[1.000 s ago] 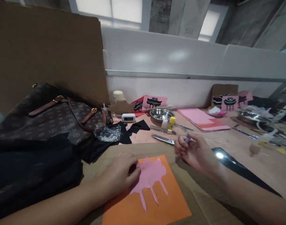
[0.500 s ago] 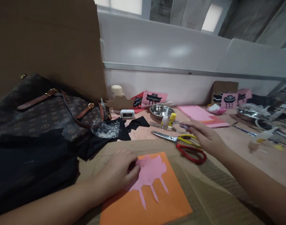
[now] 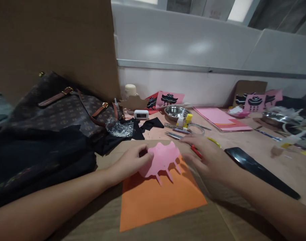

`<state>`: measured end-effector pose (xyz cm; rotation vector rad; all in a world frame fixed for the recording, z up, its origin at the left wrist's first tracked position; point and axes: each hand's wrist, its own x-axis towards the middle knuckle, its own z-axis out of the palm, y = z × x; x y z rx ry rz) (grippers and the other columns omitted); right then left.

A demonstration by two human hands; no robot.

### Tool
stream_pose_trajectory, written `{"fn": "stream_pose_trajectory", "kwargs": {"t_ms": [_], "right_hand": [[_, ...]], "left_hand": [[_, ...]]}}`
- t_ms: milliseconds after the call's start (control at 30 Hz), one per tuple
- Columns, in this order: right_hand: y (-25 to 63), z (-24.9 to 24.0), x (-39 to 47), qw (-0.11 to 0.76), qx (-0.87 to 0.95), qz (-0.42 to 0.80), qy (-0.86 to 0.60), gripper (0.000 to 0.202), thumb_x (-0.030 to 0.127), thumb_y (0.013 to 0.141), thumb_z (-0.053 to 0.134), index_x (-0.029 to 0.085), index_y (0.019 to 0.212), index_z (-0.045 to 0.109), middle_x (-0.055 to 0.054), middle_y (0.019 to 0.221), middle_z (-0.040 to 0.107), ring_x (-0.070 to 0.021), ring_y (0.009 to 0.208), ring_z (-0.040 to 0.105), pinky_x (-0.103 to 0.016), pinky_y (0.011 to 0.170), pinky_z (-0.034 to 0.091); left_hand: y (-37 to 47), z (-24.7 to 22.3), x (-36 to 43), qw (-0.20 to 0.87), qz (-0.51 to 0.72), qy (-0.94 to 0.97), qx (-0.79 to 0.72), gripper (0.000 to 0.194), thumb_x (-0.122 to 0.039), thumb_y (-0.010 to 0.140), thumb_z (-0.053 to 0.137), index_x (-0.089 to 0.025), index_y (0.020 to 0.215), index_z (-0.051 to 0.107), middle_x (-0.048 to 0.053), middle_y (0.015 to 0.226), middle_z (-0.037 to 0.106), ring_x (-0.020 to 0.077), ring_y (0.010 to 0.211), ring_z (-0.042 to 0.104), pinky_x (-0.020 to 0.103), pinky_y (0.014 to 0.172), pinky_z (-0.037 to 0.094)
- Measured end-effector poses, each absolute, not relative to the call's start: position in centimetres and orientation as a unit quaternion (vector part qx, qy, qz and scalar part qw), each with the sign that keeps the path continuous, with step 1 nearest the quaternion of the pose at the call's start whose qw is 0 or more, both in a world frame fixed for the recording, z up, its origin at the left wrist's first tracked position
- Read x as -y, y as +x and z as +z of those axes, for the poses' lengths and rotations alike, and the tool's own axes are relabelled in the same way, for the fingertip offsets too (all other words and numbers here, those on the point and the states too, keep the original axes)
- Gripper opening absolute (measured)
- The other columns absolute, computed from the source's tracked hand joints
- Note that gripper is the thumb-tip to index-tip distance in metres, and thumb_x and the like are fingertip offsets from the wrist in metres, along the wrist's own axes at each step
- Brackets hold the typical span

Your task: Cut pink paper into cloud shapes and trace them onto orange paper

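Observation:
A pink paper cutout (image 3: 163, 160) with a wavy top and three thin legs is tilted up above an orange sheet of paper (image 3: 153, 204). My left hand (image 3: 135, 159) pinches its left edge between thumb and fingers. Just off the cutout's right side, my right hand (image 3: 205, 154) has its fingers apart and nothing visible in them. Behind that hand lie scissors with one red and one yellow handle (image 3: 214, 142), partly hidden by it. The orange sheet rests on a brown cardboard (image 3: 105, 214).
Behind the cardboard stand a glue stick (image 3: 188, 119), a small white bottle (image 3: 180, 119) and a steel bowl (image 3: 171, 113); a pen (image 3: 181, 131) lies in front. A patterned handbag (image 3: 77, 113) fills the left. At right is a black phone-like object (image 3: 260, 172).
My right hand has come back from beside the glue stick toward the cutout, leaving the pen on the table. My left hand has raised the cutout off the orange sheet. The view has shifted.

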<state>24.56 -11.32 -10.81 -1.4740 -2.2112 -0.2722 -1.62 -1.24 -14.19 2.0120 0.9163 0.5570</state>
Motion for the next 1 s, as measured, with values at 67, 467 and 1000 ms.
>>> {"fn": "stream_pose_trajectory", "kwargs": {"t_ms": [67,467,1000], "right_hand": [[22.3,-10.2,12.9,0.215,0.827,-0.14,-0.5,0.034,0.035,0.095,0.059,0.018,0.125,0.057,-0.014,0.124,0.067,-0.0315,0.117,0.061,-0.05,0.094,0.054],[22.5,-9.5,14.1,0.444,0.736,0.03,-0.51,0.01,0.022,0.095,0.061,0.024,0.098,0.07,-0.003,0.09,0.074,-0.0176,0.079,0.069,-0.028,0.069,0.055],[21.9,-10.9,13.2,0.393,0.594,0.367,-0.598,0.02,0.042,0.082,0.074,0.022,0.08,0.074,-0.002,0.08,0.07,-0.0168,0.073,0.063,-0.025,0.06,0.047]], "left_hand": [[-1.3,-13.9,1.9,0.545,0.263,0.704,-0.372,0.028,-0.045,0.086,0.058,-0.019,0.079,0.053,-0.001,0.074,0.055,0.016,0.068,0.05,0.027,0.06,0.036],[1.5,-8.6,4.4,0.581,0.311,0.709,-0.25,0.035,-0.048,0.093,0.053,-0.018,0.075,0.055,-0.001,0.074,0.051,0.0135,0.07,0.048,0.025,0.066,0.041],[0.5,-8.9,3.7,0.532,0.225,0.782,-0.234,0.015,-0.031,0.086,0.067,-0.017,0.091,0.07,0.002,0.086,0.071,0.0138,0.078,0.065,0.025,0.072,0.05]]}}
